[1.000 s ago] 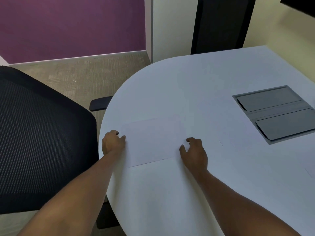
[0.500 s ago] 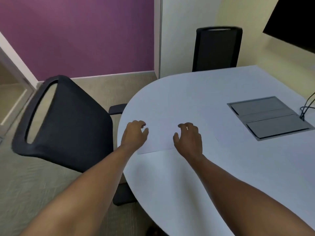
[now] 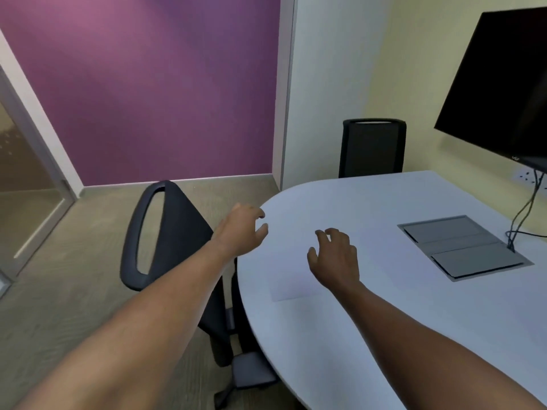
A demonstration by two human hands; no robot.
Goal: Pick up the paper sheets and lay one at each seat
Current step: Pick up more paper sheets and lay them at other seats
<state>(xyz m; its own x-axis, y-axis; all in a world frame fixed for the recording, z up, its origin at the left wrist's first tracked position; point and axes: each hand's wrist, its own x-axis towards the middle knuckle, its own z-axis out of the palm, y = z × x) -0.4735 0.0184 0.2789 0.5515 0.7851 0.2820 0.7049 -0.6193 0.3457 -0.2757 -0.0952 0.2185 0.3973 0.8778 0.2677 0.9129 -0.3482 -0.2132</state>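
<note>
A pale paper sheet (image 3: 291, 287) lies flat on the white oval table (image 3: 384, 321), near the table's left edge in front of the black mesh chair (image 3: 171, 232). Only its near part shows; my right forearm covers its right side. My left hand (image 3: 241, 229) hovers above the table's left edge with fingers spread and nothing in it. My right hand (image 3: 336, 257) is raised over the sheet's far right part, fingers loosely curled and apart, holding nothing.
A grey cable hatch (image 3: 461, 247) is set into the table at the right, with cables (image 3: 524, 214) rising to a black wall screen (image 3: 500, 90). A second black chair (image 3: 371, 147) stands at the far end. A glass door (image 3: 26, 184) is at the left.
Both hands have lifted off the sheet, which stays flat on the table. The view has tilted up and pulled back, so more of the room shows.
</note>
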